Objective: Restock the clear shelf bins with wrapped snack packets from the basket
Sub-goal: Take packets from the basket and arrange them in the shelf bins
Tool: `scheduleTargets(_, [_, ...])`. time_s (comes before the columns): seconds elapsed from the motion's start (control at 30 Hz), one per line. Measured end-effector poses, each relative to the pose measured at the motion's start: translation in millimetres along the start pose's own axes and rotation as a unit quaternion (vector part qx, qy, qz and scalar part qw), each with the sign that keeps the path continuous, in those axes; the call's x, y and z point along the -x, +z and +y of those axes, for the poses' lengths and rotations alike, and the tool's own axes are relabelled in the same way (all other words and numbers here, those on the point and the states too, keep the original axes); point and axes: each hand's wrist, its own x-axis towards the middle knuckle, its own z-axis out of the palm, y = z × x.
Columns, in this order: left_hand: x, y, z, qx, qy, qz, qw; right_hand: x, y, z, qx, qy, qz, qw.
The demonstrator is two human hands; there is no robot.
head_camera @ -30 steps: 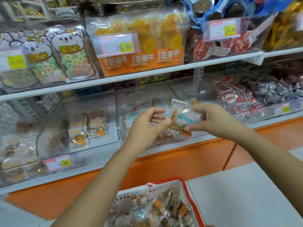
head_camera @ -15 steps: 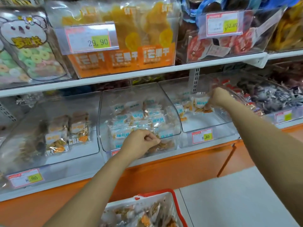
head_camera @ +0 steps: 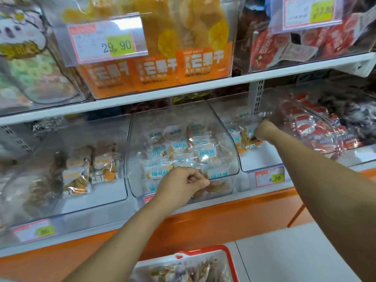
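The middle clear bin [head_camera: 227, 143] holds several wrapped snack packets [head_camera: 183, 147] with blue labels. My left hand [head_camera: 183, 185] is at its low front opening, fingers curled, thumb and forefinger pinching a packet with brown snack in it. My right hand [head_camera: 264, 130] reaches deep into the neighbouring clear bin [head_camera: 262, 161] on the right and grips a blue-label packet [head_camera: 247, 137] among a few others at the back. The white basket with a red rim [head_camera: 231, 261] sits below, between my arms, with several packets [head_camera: 183, 271] inside.
A left bin [head_camera: 114, 192] holds orange-label packets. To the far right is a bin of red-wrapped sweets [head_camera: 311, 127]. The upper shelf [head_camera: 183, 90] carries orange mango bags and price tags. An 8.80 tag [head_camera: 269, 177] fronts the right bin. The orange shelf base and white floor lie below.
One second ago both hands held packets together in front of the bins. They then split: left to the middle bin's front, right into the right bin. The view has moved closer.
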Motion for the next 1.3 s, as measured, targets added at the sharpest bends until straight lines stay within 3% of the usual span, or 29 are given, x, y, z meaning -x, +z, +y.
scheduleTargets(0.1, [2,1,1,0.013,0.003,0.011,1.000,9,10,3,0.017,-0.003,0.027,1.000])
scheduleTargets(0.2, [3,0,2,0.041,0.004,0.021,0.999,22,5,-3,-0.077,-0.016,0.033,0.996])
scheduleTargets(0.27, [4,-1,2,0.059,0.004,0.033,0.998,26,7,-3,-0.075,-0.033,0.028,0.996])
scheduleTargets(0.3, [5,-1,2,0.069,0.005,0.040,0.997,33,4,-3,-0.137,-0.021,0.038,0.990])
scheduleTargets(0.47, [19,0,5,0.089,0.025,0.066,0.994,89,-11,0,-0.146,-0.080,0.183,0.969])
scheduleTargets(0.53, [36,0,8,0.107,0.055,0.114,0.986,132,-11,-3,-0.121,-0.149,0.214,0.958])
scheduleTargets(0.67, [89,9,-5,0.126,0.064,0.195,0.971,203,15,-15,-0.044,-0.270,0.133,0.953])
scheduleTargets(0.77, [121,24,-38,0.091,-0.018,0.142,0.986,236,54,-32,0.015,-0.322,0.015,0.946])
scheduleTargets(0.87, [148,50,-72,0.027,-0.115,0.000,0.993,253,116,-41,0.138,-0.366,-0.138,0.910])
scheduleTargets(0.97, [177,78,-103,-0.005,-0.185,-0.157,0.970,262,179,-24,0.212,-0.390,-0.227,0.867])
scheduleTargets(1.03, [193,94,-120,-0.005,-0.209,-0.216,0.954,262,209,-9,0.237,-0.385,-0.255,0.855])
scheduleTargets(1.1, [206,109,-132,0.009,-0.236,-0.236,0.943,260,228,-1,0.303,-0.388,-0.233,0.839])
scheduleTargets(1.2, [214,120,-142,0.009,-0.252,-0.207,0.945,268,249,-8,0.364,-0.407,-0.127,0.828])
scheduleTargets(1.3, [214,114,-142,0.028,-0.265,-0.183,0.946,274,275,-7,0.379,-0.410,-0.111,0.822])
